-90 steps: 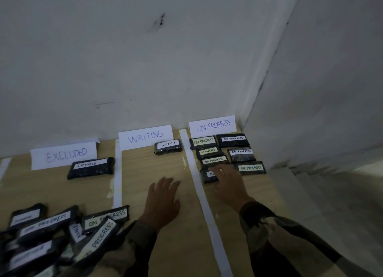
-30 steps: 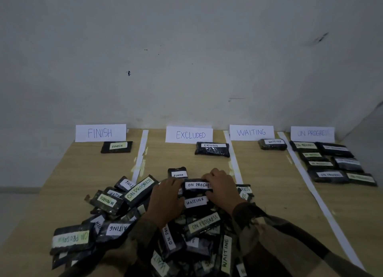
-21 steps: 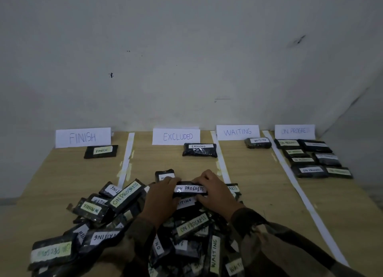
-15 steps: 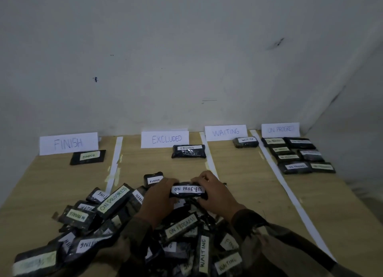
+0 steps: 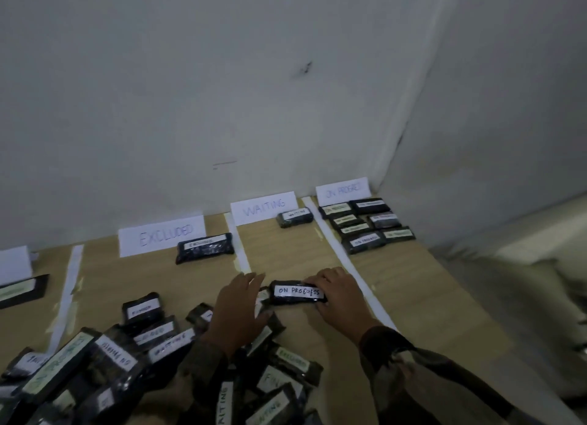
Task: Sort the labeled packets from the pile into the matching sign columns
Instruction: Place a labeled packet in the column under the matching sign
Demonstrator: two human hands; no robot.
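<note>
Gripping the right end of a black ON PROGRESS packet (image 5: 297,292), the right hand (image 5: 341,300) has its fingers curled over the far edge. The left hand (image 5: 239,307) lies just beside the packet's other end, fingers straight and a little spread, holding nothing. Half a second ago both hands held this packet together above the pile (image 5: 127,361). Since then it has travelled to the right and now sits low over the near part of the WAITING column, between two of the white paper strips (image 5: 346,265). Whether it touches the wooden table (image 5: 428,297) I cannot tell. The view has swung right as well, so the leftmost sign (image 5: 14,264) is cut by the edge and unreadable.

Four white paper signs stand along the wall: that cut one, the EXCLUDED sign (image 5: 162,235), the WAITING sign (image 5: 263,207) and the ON PROGRESS sign (image 5: 343,191). Three strips divide the columns. One packet (image 5: 19,291) lies before the cut sign, one EXCLUDED packet (image 5: 205,248) and one WAITING packet (image 5: 294,217) lie before theirs. Seven, as I count them, form the sorted cluster (image 5: 362,242) in the ON PROGRESS column.

The packets are flat, oblong pouches of glossy black plastic, each with a hand-lettered label, white or pale green. The pile is a loose, overlapping heap, too tangled to count. A mottled, patterned sleeve (image 5: 413,361) covers the right wrist.
</note>
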